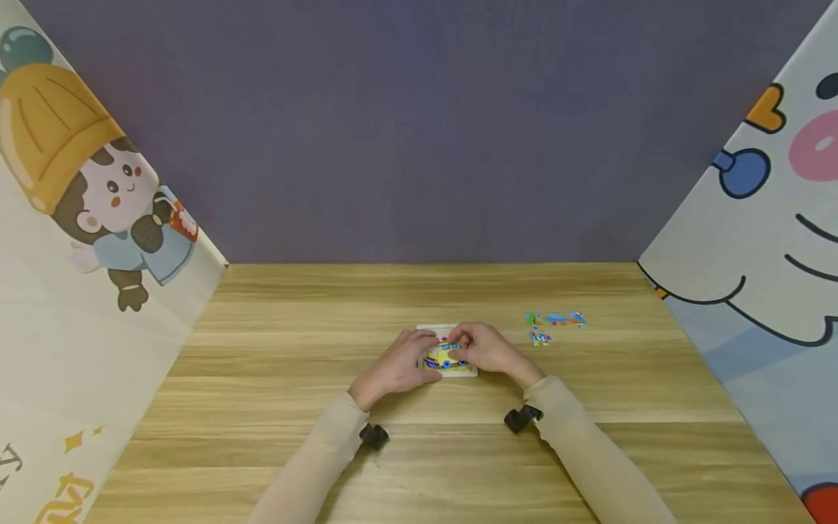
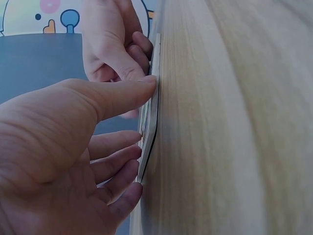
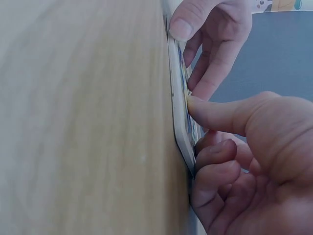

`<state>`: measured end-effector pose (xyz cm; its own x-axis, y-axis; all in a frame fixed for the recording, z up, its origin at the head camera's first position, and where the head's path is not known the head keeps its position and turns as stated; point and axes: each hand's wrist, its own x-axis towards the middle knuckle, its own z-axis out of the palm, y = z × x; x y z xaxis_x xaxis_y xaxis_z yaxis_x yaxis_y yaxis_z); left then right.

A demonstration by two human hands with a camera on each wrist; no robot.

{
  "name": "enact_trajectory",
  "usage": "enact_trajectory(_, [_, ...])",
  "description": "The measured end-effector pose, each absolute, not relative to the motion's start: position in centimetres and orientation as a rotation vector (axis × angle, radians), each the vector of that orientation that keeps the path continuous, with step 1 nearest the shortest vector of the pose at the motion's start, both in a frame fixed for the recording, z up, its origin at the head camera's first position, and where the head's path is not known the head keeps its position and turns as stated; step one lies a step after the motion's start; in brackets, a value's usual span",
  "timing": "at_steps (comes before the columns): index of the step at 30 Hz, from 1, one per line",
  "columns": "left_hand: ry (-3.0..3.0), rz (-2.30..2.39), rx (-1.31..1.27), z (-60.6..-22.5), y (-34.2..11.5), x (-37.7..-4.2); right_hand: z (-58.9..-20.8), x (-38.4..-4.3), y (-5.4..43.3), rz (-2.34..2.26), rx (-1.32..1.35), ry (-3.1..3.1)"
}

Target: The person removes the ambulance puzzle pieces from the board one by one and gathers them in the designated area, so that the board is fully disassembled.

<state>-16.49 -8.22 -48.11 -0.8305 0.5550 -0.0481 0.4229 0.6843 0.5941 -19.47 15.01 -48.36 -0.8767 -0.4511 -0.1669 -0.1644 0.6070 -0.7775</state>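
A small jigsaw puzzle board (image 1: 463,373) with a pale frame lies on the table in front of the person. Its picture shows a yellow bus (image 1: 448,354) with blue windows and wheels. Holding the board's left side is the left hand (image 1: 402,362), its thumb (image 2: 139,90) on the near edge and its fingers farther up the side. The right hand (image 1: 487,347) works over the right part, thumb (image 3: 210,112) pressed to the yellow surface and other fingers curled by the edge. Between its thumb and index finger is a puzzle piece, largely hidden by the hand.
Several loose colourful puzzle pieces (image 1: 556,319) lie to the right of the board, one piece (image 1: 540,338) nearer than the others. The wooden table (image 1: 294,313) meets a dark grey wall (image 1: 419,145) at the back. Cartoon-printed panels flank it left and right.
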Motion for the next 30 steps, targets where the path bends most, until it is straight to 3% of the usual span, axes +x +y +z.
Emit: enact_trajectory(30, [2.646, 0.994, 0.728, -48.32, -8.09, -16.43, -48.85, -19.42, 15.69, -1.276, -0.512, 2.44])
